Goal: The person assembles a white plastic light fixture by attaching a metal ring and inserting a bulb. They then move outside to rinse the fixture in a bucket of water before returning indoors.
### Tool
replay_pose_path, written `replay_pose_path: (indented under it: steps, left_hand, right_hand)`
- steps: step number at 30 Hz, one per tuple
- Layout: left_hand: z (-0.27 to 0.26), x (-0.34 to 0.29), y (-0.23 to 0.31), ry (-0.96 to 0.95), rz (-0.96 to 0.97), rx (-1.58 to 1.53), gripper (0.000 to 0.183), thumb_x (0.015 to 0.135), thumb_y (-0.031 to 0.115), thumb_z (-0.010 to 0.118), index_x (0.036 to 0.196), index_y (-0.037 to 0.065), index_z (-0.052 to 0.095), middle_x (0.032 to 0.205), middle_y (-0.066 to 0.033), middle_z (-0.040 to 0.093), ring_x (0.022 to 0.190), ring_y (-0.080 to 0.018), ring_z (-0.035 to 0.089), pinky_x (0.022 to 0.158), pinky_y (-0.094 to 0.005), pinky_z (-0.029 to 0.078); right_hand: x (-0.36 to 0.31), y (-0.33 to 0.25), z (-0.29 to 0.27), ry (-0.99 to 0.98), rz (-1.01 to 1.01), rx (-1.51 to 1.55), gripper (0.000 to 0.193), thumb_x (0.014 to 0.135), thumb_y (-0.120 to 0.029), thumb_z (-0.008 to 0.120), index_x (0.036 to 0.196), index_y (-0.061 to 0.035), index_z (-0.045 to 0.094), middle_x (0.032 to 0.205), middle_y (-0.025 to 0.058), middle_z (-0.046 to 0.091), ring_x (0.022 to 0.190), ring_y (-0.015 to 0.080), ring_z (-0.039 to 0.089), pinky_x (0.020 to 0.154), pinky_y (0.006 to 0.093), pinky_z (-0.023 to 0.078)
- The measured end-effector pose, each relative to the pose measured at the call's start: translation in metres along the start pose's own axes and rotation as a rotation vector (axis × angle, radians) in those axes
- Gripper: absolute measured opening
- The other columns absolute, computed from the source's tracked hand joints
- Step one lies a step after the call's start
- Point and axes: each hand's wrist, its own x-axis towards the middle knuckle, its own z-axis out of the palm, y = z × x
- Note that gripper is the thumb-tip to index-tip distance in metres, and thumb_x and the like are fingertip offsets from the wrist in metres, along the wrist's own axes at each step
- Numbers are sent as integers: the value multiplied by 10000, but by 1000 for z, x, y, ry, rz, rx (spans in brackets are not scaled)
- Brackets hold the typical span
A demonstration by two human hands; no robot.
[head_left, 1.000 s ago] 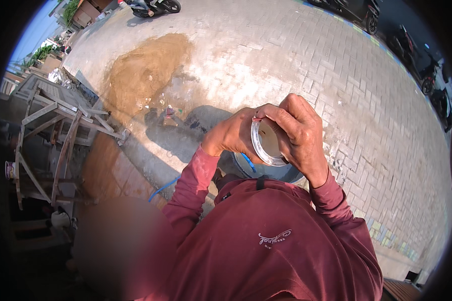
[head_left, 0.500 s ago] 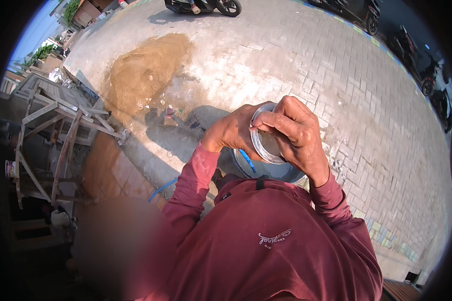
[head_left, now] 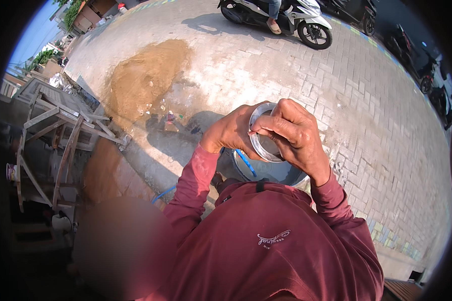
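In front of my chest, a grey-white round thing (head_left: 257,146) with a wide, ring-like rim is between my hands; whether it is a roll of tape or a piece of pipe I cannot tell. My left hand (head_left: 230,131) is wrapped around its left side. On the right, my right hand (head_left: 300,139) is closed at the rim, with thumb and finger pinching the rim's edge. What the pinch holds is too small to make out. Below both hands stands a round bucket (head_left: 237,166) of greyish liquid, partly hidden by them. A blue hose (head_left: 246,163) runs over into it.
Brown sand (head_left: 148,75) is heaped on the paving ahead to the left. Wooden frames (head_left: 68,145) stand at the left. A rider's white motorbike (head_left: 311,20) is on the road at the top, and several parked motorbikes (head_left: 442,95) line the right.
The motorbike with its rider has moved to the right along the road and shows more fully. My hands hold nearly the same pose around the ring-like thing.
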Motion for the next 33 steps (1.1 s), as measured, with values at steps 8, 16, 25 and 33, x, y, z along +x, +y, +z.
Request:
replay_pose_path:
  steps: [8,16,25,33]
  left_hand:
    - [-5,-1,10,32,111,87,827,499,156,978,1236,62,617,1074,-59,734,968,-151,668,884,-345,546]
    - [-5,0,22,65,133,84,846,506,154,991,1255,50,612,1075,-58,751,972,-159,689,915,-346,554]
    - [0,5,7,279,393,376,1009,607,393,979,1420,-17,545,1258,-150,702,1153,-254,695,985,-400,536]
    - [4,-1,9,314,351,508,989,623,444,964,1421,24,559,1267,-181,701,1178,-331,705,985,-429,551]
  right_hand:
    - [-6,-3,-4,-1,-16,-7,186,797,-119,783,971,-183,764,777,30,514,749,249,590,668,379,463]
    - [-16,-2,-8,61,-34,-61,251,780,-76,788,1014,-167,771,791,43,531,719,249,588,646,375,466]
    - [-12,-30,-20,-48,220,95,74,894,-136,773,946,-91,746,842,90,667,772,301,677,665,395,520]
    - [-22,-28,-7,15,274,181,103,840,-84,782,921,-74,718,835,99,643,758,312,658,659,406,511]
